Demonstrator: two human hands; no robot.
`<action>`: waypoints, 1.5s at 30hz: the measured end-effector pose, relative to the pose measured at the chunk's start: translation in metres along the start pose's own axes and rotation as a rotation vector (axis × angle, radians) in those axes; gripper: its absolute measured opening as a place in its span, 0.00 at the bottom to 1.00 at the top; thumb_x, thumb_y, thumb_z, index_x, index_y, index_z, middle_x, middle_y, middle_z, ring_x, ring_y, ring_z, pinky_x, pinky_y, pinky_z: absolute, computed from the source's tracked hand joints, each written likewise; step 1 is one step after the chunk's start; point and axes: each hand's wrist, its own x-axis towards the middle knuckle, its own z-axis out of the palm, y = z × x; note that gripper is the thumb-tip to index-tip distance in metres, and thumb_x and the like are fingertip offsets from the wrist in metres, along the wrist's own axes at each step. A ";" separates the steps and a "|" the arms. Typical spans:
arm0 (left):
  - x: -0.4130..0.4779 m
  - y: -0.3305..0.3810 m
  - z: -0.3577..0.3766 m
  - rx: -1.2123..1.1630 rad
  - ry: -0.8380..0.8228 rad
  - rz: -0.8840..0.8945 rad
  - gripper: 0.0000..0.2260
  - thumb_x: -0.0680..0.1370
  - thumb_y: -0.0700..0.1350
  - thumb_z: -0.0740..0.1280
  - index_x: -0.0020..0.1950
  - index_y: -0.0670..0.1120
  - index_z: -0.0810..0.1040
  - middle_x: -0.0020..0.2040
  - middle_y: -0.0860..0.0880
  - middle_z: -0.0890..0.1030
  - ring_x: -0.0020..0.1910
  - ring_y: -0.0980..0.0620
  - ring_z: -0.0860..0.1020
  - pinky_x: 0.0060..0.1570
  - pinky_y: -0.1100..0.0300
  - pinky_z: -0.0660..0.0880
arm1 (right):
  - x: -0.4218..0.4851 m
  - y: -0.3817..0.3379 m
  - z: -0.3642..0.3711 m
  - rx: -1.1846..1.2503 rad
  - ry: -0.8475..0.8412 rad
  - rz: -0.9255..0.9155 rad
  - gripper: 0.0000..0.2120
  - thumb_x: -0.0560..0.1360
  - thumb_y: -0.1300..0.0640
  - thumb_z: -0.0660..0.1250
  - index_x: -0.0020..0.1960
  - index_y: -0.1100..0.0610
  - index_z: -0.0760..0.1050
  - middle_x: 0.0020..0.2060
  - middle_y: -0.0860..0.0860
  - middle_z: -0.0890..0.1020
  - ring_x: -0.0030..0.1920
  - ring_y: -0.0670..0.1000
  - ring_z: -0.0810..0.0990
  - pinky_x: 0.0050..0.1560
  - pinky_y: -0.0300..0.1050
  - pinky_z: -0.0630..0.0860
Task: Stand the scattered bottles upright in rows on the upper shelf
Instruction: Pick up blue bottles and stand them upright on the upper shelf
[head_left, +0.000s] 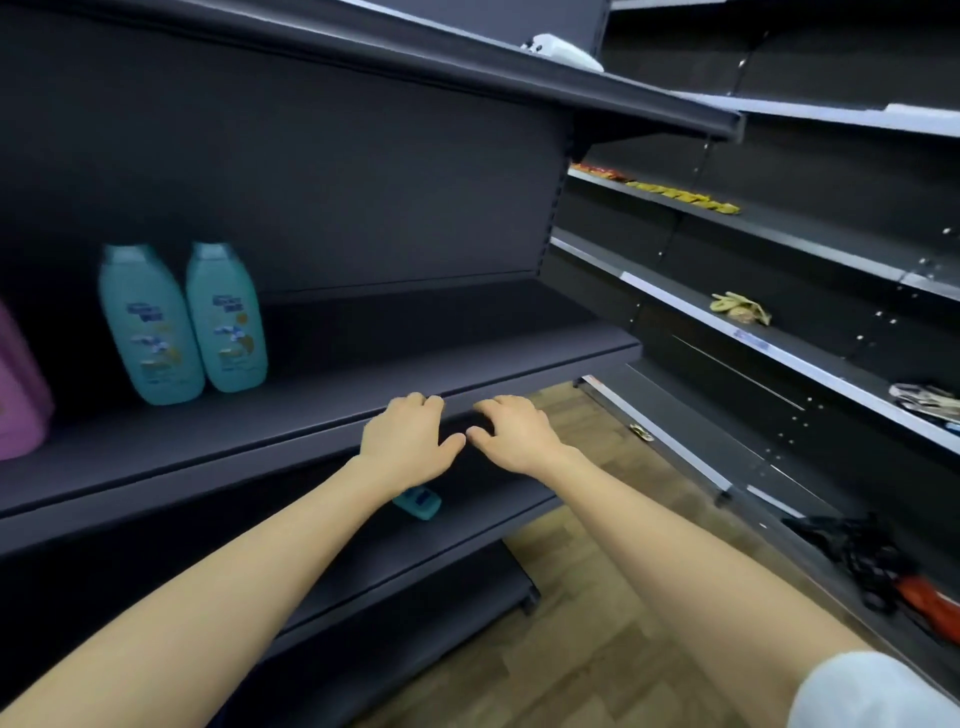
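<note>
Far left on the upper shelf (363, 338), part of a pink container (18, 384), cut off by the frame edge. Just right of it, two bottles standing upright side by side towards the back: left teal bottle (150, 327), right teal bottle (227, 319), close enough to touch or nearly so. At the shelf's front lip, the left hand (410, 436), palm down, fingers loosely bent, holding nothing. Below its wrist, on the lower shelf (467, 525), a third teal bottle (418, 503) lying down, partly hidden by the forearm. Just beside the left, the right hand (511, 434), likewise loosely bent and empty, thumb tips almost meeting. Farther right, wood floor (597, 519) and neighbouring shelving (779, 244) carrying yellow packets (685, 197).
</note>
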 end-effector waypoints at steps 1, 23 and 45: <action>0.001 0.007 0.005 -0.009 -0.012 0.017 0.23 0.78 0.58 0.60 0.68 0.46 0.68 0.64 0.47 0.72 0.64 0.47 0.70 0.54 0.53 0.72 | -0.005 0.008 0.001 -0.002 -0.002 0.021 0.22 0.79 0.48 0.57 0.70 0.57 0.67 0.66 0.54 0.72 0.68 0.57 0.66 0.65 0.56 0.67; -0.006 0.015 0.141 -0.039 -0.404 -0.187 0.22 0.79 0.57 0.60 0.68 0.46 0.67 0.64 0.46 0.72 0.64 0.46 0.70 0.53 0.52 0.72 | -0.011 0.089 0.123 0.045 -0.375 0.075 0.24 0.80 0.47 0.56 0.73 0.56 0.62 0.70 0.55 0.67 0.71 0.58 0.61 0.68 0.58 0.63; 0.007 -0.056 0.254 -0.053 -0.442 -0.456 0.25 0.77 0.59 0.60 0.68 0.46 0.68 0.64 0.47 0.72 0.65 0.46 0.68 0.56 0.54 0.70 | 0.097 0.072 0.278 0.061 -0.371 -0.088 0.19 0.80 0.52 0.58 0.68 0.59 0.66 0.67 0.56 0.69 0.67 0.58 0.65 0.62 0.52 0.66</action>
